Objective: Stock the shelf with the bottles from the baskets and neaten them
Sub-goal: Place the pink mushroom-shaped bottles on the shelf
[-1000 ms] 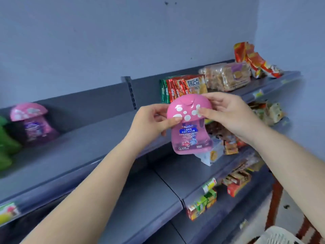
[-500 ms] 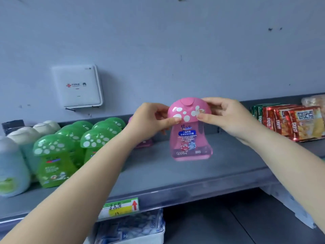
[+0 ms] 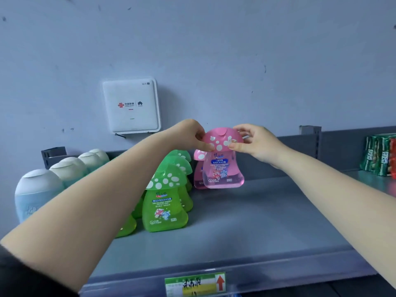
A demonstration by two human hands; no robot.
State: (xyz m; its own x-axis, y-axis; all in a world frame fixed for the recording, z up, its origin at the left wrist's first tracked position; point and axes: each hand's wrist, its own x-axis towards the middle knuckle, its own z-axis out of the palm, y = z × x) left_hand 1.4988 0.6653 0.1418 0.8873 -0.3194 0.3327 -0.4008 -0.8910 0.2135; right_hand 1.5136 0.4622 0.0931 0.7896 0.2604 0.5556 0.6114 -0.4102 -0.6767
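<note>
Head view, centre frame: my left hand (image 3: 188,133) and right hand (image 3: 255,142) pinch the pink bottle (image 3: 221,166) by its cap, lining it upright before its twin (image 3: 198,168) on the shelf (image 3: 257,221).

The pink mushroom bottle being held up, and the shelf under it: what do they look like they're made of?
The pink mushroom bottle: seemingly translucent glossy plastic, since the bottle behind shows faintly through its body; its spotted cap looks opaque. Both hands, left and right, pinch that cap. The shelf: probably painted grey metal, judging by its smooth, dull sheen and thin, straight front edge.
</note>
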